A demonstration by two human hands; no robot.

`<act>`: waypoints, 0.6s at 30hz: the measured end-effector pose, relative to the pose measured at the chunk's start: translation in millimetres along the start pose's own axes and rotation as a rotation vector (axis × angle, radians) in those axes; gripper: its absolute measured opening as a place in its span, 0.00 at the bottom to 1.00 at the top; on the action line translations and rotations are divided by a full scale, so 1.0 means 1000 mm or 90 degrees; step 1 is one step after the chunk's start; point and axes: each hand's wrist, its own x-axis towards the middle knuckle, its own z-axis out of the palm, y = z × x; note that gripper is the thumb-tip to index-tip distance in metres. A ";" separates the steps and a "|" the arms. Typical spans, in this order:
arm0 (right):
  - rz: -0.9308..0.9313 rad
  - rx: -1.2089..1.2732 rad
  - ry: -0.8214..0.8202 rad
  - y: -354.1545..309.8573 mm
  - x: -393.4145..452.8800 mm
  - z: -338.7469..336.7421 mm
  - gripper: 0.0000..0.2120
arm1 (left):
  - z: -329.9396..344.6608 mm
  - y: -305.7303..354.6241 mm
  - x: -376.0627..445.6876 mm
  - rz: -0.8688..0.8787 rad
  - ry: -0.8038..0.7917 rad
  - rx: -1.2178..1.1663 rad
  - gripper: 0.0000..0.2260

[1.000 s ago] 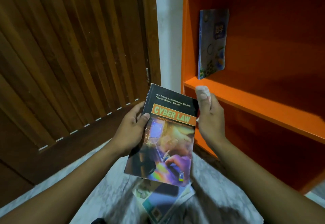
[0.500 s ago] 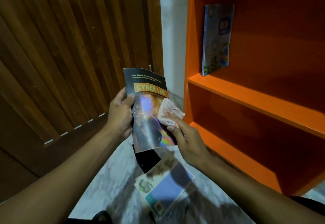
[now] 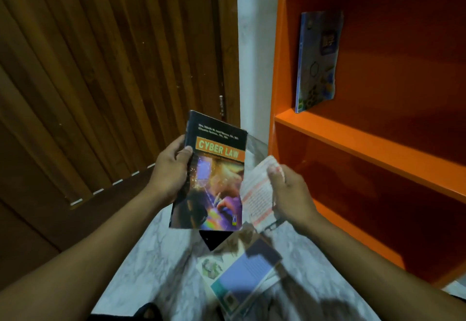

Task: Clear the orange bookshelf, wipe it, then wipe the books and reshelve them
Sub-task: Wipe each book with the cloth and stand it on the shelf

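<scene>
My left hand (image 3: 171,169) grips the left edge of a dark "Cyber Law" book (image 3: 214,177), holding it upright over the floor. My right hand (image 3: 290,192) holds a white cloth with orange stripes (image 3: 258,192) just off the book's right edge. The orange bookshelf (image 3: 365,144) stands to the right. One blue book (image 3: 317,61) leans upright at the left end of its middle shelf. A pile of books (image 3: 242,267) lies on the marble floor below my hands.
A brown slatted wooden door (image 3: 100,81) fills the left side. A white wall strip (image 3: 254,43) separates it from the shelf. The lower shelves hold nothing in view. A dark object (image 3: 148,312) shows at the bottom edge.
The cloth has moved from the book's cover to just past its right edge. The book has tilted back to face me more squarely.
</scene>
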 end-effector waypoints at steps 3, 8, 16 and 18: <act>0.085 0.117 0.113 -0.010 0.013 -0.007 0.17 | 0.012 -0.002 -0.014 -0.004 -0.088 0.081 0.16; 0.003 0.215 0.266 -0.034 0.021 0.002 0.13 | 0.044 0.000 -0.036 -0.031 -0.190 0.040 0.17; -0.077 0.188 0.027 -0.029 0.001 0.038 0.18 | 0.075 0.007 -0.031 -0.147 -0.138 -0.311 0.16; -0.061 0.171 -0.037 -0.025 -0.008 0.041 0.23 | 0.069 0.010 -0.021 -0.183 -0.076 -0.375 0.15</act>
